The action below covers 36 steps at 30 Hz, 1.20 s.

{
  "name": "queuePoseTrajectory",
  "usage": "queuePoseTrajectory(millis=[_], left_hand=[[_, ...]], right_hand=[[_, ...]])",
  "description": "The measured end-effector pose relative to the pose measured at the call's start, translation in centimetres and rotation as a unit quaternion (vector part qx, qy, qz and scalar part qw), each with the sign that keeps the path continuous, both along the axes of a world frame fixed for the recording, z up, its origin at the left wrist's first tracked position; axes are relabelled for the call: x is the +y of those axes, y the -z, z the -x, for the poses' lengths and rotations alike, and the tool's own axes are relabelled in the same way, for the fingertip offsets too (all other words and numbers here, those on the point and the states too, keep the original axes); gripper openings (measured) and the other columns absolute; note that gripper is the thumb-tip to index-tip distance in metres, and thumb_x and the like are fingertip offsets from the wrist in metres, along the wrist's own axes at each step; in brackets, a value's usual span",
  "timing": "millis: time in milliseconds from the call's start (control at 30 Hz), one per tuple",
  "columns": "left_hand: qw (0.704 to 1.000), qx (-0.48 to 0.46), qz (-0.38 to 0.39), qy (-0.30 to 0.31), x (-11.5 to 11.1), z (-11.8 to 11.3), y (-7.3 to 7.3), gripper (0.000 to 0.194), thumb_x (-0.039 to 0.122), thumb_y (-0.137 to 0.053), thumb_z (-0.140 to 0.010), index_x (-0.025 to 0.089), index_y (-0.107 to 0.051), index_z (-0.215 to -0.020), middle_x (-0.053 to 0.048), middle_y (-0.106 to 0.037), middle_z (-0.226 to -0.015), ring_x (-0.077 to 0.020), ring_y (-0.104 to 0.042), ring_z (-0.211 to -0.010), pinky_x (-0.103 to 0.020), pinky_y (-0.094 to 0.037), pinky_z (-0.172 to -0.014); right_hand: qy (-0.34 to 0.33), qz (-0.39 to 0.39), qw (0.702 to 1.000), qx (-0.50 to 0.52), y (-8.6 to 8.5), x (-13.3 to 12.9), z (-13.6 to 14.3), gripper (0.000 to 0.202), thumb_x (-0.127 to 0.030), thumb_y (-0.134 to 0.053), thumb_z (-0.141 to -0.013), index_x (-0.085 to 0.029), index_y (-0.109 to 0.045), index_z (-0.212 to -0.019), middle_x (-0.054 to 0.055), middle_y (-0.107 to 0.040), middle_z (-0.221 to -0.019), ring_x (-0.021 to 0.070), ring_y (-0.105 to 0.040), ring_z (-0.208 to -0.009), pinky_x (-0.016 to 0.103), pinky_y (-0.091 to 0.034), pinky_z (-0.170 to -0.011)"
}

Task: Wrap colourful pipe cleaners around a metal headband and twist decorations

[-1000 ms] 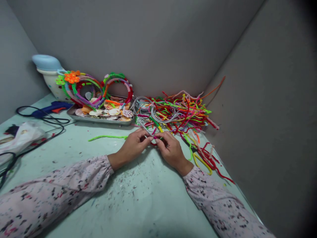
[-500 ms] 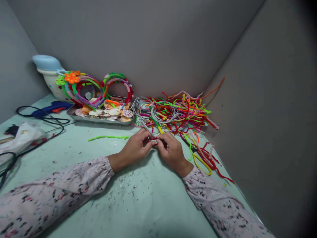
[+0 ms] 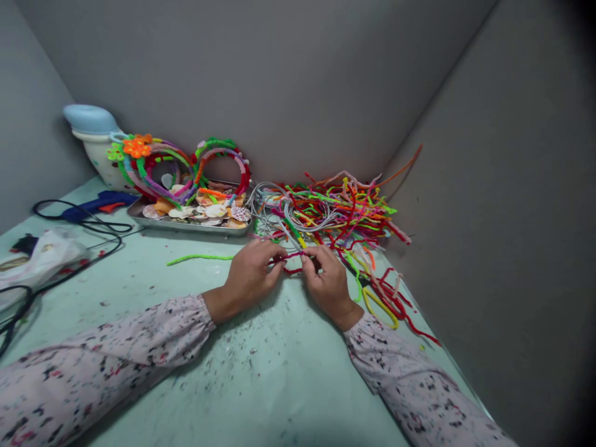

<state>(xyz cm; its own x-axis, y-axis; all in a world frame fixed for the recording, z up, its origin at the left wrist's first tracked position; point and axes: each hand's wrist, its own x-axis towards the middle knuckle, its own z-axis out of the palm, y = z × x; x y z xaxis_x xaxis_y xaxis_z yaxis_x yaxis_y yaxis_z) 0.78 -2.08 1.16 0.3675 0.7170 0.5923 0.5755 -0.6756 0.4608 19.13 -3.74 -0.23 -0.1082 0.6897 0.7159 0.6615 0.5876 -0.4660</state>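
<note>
Between my two hands a dark red fuzzy stem (image 3: 293, 254) is stretched, pinched at one end by my left hand (image 3: 254, 270) and at the other by my right hand (image 3: 328, 282). A second red strand (image 3: 292, 271) shows just below it. Behind the fingers, a grey wire with green and yellow fuzzy wrapping (image 3: 294, 231) slants up to the left. A bright green stem (image 3: 200, 257) lies on the table left of my left hand.
A metal tray (image 3: 195, 229) of shells holds colourful wrapped hoops (image 3: 223, 149). Right of it lies a heap of fuzzy stems (image 3: 349, 208). Yellow-handled scissors (image 3: 379, 308) are at the right, a white and blue container (image 3: 100, 152), black cable (image 3: 105, 248) and plastic bag (image 3: 56, 254) at the left.
My hands have moved apart, and more of the dark red stem shows between them. The wrapped wire behind has shifted slightly right.
</note>
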Motion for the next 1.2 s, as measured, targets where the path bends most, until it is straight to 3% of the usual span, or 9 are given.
queuePoseTrajectory(millis=[133,267,433,667,1200], left_hand=[[1.000,-0.005,-0.023,0.003,-0.09,0.03,-0.21,0.010,0.026,-0.060,-0.086,0.018,-0.065,-0.090,-0.003,-0.069,-0.085,-0.0193,-0.056,-0.084,-0.035,-0.038,-0.080],[0.996,-0.044,0.057,0.047,-0.18,-0.02,-0.26,0.018,0.028,-0.052,-0.091,0.018,-0.065,-0.100,-0.003,-0.070,-0.092,-0.0180,-0.060,-0.087,-0.035,-0.040,-0.084],[0.980,-0.100,0.143,0.092,-0.20,-0.22,-0.44,0.016,0.023,-0.051,-0.090,0.017,-0.065,-0.093,-0.003,-0.067,-0.091,-0.0154,-0.059,-0.086,-0.028,-0.044,-0.080],[0.962,-0.117,0.235,0.071,0.20,-0.43,-0.13,0.013,0.025,-0.056,-0.083,0.015,-0.062,-0.078,0.000,-0.063,-0.073,-0.0127,-0.054,-0.069,-0.024,-0.041,-0.064],[0.947,-0.116,0.292,0.073,0.51,-0.31,0.25,0.036,0.043,-0.050,-0.087,0.014,-0.061,-0.068,0.002,-0.054,-0.063,-0.0119,-0.046,-0.061,-0.023,-0.034,-0.057]], right_hand=[[0.005,-0.004,1.000,0.007,-0.06,0.08,-0.08,0.011,-0.016,-0.050,-0.090,-0.020,-0.060,-0.093,0.004,-0.060,-0.084,0.0181,-0.058,-0.079,0.031,-0.048,-0.071],[-0.006,0.002,1.000,0.001,-0.09,0.02,0.02,0.012,-0.016,-0.050,-0.089,-0.020,-0.060,-0.093,0.004,-0.060,-0.084,0.0180,-0.057,-0.078,0.030,-0.047,-0.070],[-0.038,0.020,0.999,-0.021,-0.06,-0.14,0.13,0.011,-0.017,-0.051,-0.089,-0.020,-0.060,-0.093,0.005,-0.061,-0.086,0.0182,-0.058,-0.081,0.030,-0.047,-0.073],[-0.055,0.024,0.997,-0.042,0.26,-0.05,0.17,0.011,-0.018,-0.051,-0.088,-0.020,-0.061,-0.094,0.006,-0.063,-0.087,0.0189,-0.059,-0.084,0.030,-0.048,-0.075],[-0.071,0.050,0.994,-0.068,0.53,-0.12,0.16,0.012,-0.020,-0.051,-0.090,-0.021,-0.062,-0.094,0.005,-0.062,-0.084,0.0185,-0.058,-0.081,0.030,-0.048,-0.073]])
